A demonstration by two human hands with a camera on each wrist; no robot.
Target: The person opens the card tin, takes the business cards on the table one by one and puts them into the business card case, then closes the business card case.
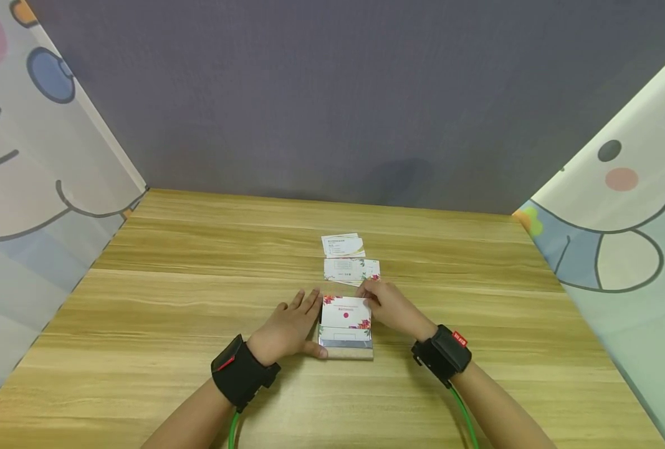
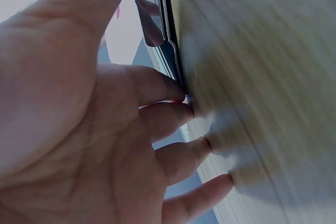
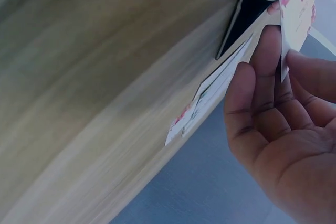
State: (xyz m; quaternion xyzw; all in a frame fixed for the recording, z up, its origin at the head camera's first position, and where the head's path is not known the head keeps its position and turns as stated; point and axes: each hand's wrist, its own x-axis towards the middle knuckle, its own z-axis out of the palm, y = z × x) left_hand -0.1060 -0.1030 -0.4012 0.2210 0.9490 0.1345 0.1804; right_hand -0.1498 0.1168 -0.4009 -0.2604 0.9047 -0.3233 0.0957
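A flat silver card case lies between the hands, with a white business card with green leaves showing over it. My right hand pinches a white business card with red flowers by its right edge, thumb on one face and fingertips on the other. In the right wrist view this card stands up off the table, beside the dark edge of the case. My left hand rests on the table along the case's left side, fingers extended, thumb at its lower left corner.
Behind the case lie two overlapping groups of cards: floral cards nearer, and white cards with gold curves beyond. A grey panel closes off the back of the wooden table. Cartoon-printed sheets flank both sides.
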